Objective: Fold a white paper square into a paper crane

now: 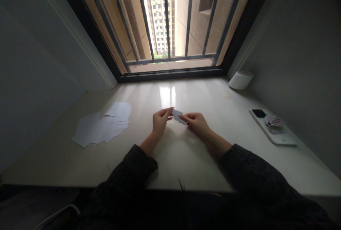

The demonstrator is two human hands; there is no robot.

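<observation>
A small folded piece of white paper [178, 115] is held up over the middle of the pale ledge [186, 166]. My left hand [161, 118] pinches its upper left corner between thumb and fingers. On the other side, my right hand [195, 121] grips the lower right part, thumb lying on top. How many layers the fold has I cannot tell. To the left, several loose white sheets [103, 127] lie overlapping in a fanned pile, apart from both hands.
At the right lies a white phone [282, 135] with a round grip on its back. A white cylindrical object [241, 80] stands in the far right corner. The dark-framed window [170, 75] with bars closes off the back, and walls flank both sides.
</observation>
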